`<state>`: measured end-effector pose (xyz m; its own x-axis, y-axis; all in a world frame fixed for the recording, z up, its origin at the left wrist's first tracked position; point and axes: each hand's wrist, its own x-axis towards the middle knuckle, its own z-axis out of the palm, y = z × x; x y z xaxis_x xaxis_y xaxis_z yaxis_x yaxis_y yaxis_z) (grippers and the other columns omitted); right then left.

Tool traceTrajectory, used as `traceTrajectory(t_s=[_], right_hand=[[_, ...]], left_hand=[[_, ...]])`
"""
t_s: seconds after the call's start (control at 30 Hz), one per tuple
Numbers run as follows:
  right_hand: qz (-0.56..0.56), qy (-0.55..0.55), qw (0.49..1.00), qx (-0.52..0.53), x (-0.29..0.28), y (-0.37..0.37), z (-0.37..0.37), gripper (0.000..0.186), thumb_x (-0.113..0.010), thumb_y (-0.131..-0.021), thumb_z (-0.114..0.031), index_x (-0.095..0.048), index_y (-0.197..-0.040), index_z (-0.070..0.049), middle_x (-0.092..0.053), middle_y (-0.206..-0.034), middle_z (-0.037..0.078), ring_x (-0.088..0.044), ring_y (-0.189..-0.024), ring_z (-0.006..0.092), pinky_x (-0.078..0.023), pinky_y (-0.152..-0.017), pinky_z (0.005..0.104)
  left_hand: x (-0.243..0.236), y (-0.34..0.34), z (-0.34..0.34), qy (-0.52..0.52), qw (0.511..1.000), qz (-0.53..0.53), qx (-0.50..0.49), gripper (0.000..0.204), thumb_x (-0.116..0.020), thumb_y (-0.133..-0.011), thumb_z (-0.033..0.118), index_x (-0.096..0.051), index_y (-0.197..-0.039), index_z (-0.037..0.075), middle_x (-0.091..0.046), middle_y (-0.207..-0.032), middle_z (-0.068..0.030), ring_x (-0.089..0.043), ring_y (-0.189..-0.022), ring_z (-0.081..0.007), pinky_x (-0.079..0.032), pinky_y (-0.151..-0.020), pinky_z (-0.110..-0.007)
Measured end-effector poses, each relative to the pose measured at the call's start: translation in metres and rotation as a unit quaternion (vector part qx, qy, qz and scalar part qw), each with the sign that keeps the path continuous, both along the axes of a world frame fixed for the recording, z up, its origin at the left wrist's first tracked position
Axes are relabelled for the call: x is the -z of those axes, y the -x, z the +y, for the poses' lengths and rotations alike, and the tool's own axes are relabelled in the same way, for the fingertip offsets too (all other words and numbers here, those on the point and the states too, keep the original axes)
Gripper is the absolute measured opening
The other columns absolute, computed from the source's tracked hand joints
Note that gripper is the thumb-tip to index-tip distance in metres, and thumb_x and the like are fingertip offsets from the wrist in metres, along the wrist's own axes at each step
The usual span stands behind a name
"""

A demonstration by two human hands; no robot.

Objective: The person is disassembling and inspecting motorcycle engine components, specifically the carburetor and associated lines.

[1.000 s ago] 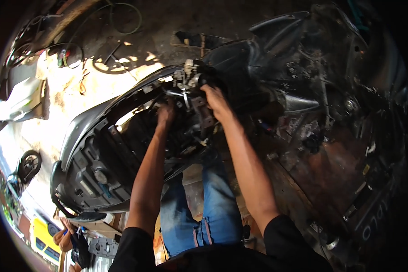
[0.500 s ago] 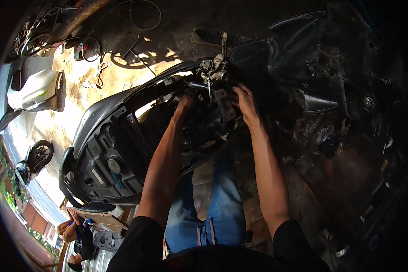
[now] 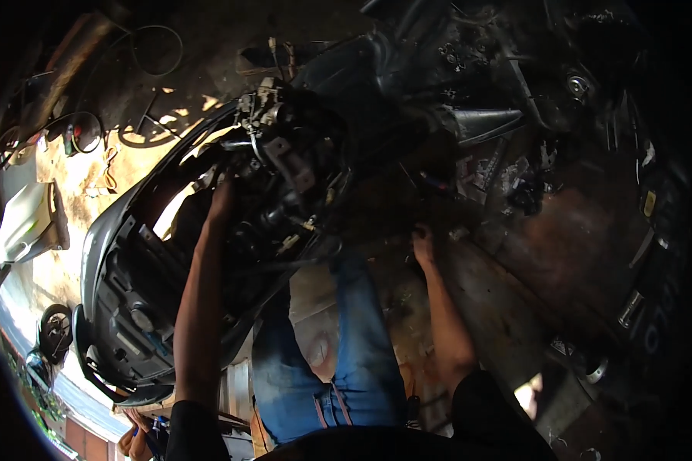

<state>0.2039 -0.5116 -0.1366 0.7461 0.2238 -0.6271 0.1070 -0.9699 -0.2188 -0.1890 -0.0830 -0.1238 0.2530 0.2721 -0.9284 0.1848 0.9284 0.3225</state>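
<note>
A dark scooter (image 3: 109,265) with its seat and panels off lies across the left half of the head view. My left hand (image 3: 223,192) reaches into its open frame, beside the engine bay; shadow and parts hide the fingers. Just ahead of that hand a metal throttle-body-like assembly (image 3: 265,107) sits among loose hoses, with a flat bracket (image 3: 291,163) to its right. My right hand (image 3: 422,244) is apart from the scooter, low over the dark floor on the right. Its fingers look bent, but blur and shadow hide whether anything is in them.
Scattered small parts and tools (image 3: 507,180) lie on the floor at the right, near a dark body panel (image 3: 480,123). A white panel (image 3: 27,223) stands in sunlight at the far left. Another person's arm (image 3: 136,438) shows at the lower left. A long board (image 3: 507,284) lies on the right.
My right hand has left the engine area and moved back and right, over the floor. My left hand stays inside the frame. The whole view has swung to the right.
</note>
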Motion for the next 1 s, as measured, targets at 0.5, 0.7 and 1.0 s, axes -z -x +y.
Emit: traceTrajectory(t_s=[0.5, 0.7, 1.0], right_hand=[[-0.089, 0.003, 0.953, -0.290, 0.326, -0.183, -0.176, 0.058, -0.066, -0.085, -0.016, -0.052, -0.140, -0.003, -0.056, -0.137, 0.028, -0.055, -0.124, 0.0472, -0.043, -0.109, 0.0516], [-0.031, 0.228, 0.945, -0.231, 0.333, -0.196, -0.120, 0.078, -0.065, -0.084, -0.020, -0.034, -0.154, -0.006, -0.055, -0.141, 0.024, -0.057, -0.125, 0.0429, -0.049, -0.103, 0.0516], [-0.030, 0.306, 0.897, -0.317, 0.351, -0.165, -0.097, 0.058, -0.067, -0.094, -0.033, -0.049, -0.144, -0.008, -0.058, -0.139, 0.017, -0.059, -0.123, 0.0393, -0.051, -0.095, 0.0554]], left_hand=[[0.002, -0.052, -0.023, -0.119, 0.974, 0.177, 0.078, 0.057, -0.034, -0.109, 0.050, -0.057, -0.131, 0.003, -0.071, -0.107, -0.0162, -0.067, -0.090, -0.0238, -0.054, -0.076, -0.039], [-0.005, -0.062, -0.027, -0.105, 0.973, 0.194, 0.065, 0.054, -0.033, -0.110, 0.048, -0.056, -0.132, 0.005, -0.071, -0.107, -0.0160, -0.066, -0.088, -0.0232, -0.053, -0.074, -0.038], [-0.038, -0.066, -0.016, -0.076, 0.977, 0.198, 0.039, 0.050, -0.031, -0.111, 0.045, -0.054, -0.132, 0.007, -0.070, -0.108, -0.0157, -0.065, -0.086, -0.0222, -0.051, -0.072, -0.038]])
